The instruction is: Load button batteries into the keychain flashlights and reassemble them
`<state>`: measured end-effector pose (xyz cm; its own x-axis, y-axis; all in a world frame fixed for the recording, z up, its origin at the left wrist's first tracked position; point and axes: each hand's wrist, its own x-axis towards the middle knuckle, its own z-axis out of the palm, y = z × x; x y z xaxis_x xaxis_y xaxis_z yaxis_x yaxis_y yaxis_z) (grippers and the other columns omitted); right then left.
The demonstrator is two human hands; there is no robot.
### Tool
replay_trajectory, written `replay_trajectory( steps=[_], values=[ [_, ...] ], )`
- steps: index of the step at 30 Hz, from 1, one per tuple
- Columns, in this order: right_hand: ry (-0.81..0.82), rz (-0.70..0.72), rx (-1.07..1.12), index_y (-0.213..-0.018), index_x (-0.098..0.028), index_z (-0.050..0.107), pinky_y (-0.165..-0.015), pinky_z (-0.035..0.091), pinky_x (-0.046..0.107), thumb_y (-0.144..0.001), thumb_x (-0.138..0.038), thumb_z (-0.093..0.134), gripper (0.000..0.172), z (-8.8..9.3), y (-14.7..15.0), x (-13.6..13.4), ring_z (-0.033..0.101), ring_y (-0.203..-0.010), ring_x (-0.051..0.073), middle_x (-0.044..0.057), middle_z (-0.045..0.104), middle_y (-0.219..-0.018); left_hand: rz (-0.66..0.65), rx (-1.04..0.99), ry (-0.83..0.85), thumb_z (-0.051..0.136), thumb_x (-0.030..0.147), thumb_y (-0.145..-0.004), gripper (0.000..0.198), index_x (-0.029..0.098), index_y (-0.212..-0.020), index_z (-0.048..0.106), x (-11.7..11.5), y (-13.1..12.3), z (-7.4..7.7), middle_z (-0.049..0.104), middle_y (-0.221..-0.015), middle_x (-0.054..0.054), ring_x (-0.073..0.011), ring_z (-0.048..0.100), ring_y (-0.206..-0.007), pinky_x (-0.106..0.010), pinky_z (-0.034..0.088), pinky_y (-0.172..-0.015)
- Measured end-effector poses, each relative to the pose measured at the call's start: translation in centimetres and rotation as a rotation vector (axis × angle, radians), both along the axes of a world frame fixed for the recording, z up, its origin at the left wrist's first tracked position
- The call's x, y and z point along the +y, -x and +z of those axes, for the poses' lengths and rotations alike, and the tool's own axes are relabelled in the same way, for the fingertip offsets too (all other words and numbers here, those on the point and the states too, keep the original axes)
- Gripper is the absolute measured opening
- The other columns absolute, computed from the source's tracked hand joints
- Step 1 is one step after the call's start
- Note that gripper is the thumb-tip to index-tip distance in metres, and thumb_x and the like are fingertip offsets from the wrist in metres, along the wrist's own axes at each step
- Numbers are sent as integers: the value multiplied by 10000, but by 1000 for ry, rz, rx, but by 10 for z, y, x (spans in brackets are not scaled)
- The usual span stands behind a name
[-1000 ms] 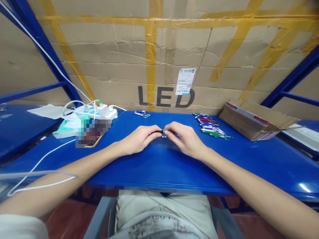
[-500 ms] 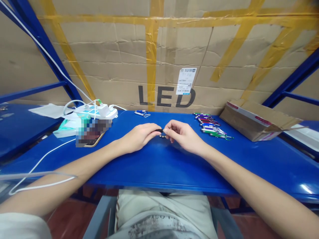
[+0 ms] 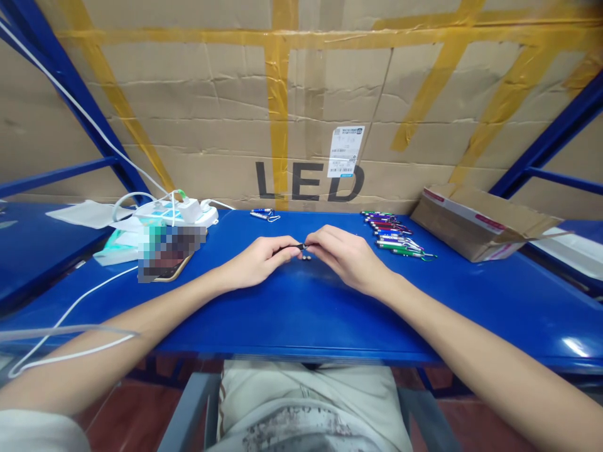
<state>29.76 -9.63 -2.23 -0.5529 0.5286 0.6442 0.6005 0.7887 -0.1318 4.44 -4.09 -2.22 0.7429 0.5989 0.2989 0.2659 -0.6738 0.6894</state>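
A small black piece [image 3: 301, 247] lies between the two hands above the worktop [image 3: 301, 314], its long axis running left to right, one end towards the right hand [image 3: 343, 254]. The left hand [image 3: 260, 260] pinches it; the right fingertips meet its other end, though whether they grip it I cannot tell. Compared with half a second ago, the right fingers have drawn closer together, and small round pieces [image 3: 306, 258] show below.

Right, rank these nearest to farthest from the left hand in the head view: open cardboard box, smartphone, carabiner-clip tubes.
1. Smartphone: left of the left hand.
2. Carabiner-clip tubes: right, past the right hand.
3. Open cardboard box: right of the tubes.
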Motion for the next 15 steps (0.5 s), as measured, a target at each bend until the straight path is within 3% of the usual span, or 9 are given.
replay_trajectory(
  steps=[5,11,15],
  values=[
    [62,5,64,-1128,-217,663,-829,533,343,-1156,-335,484,216,-2,2,-2,678,-927,221,101,739,-1062,-16,-1,-132,515,460,-1135,369,196,-1204,763,-2,0,1,814,-1148,-53,-224,750,-1043,-307,546,-962],
    [495,-57,313,-979,-232,667,-722,518,319,-1094,-443,590,253,-1,10,-4,666,-761,191,33,740,-875,-29,55,-410,482,381,-1160,336,184,-1278,728,1,4,-2,801,-1230,-88,-230,762,-1104,-332,572,-1013],
    [769,2,522,-930,-213,661,-626,520,300,-1001,-540,699,337,-4,14,0,646,-652,163,16,710,-802,-45,93,-572,457,347,-1172,328,165,-1280,707,3,6,-4,792,-1201,-105,-224,756,-1093,-326,583,-981]
  ],
)
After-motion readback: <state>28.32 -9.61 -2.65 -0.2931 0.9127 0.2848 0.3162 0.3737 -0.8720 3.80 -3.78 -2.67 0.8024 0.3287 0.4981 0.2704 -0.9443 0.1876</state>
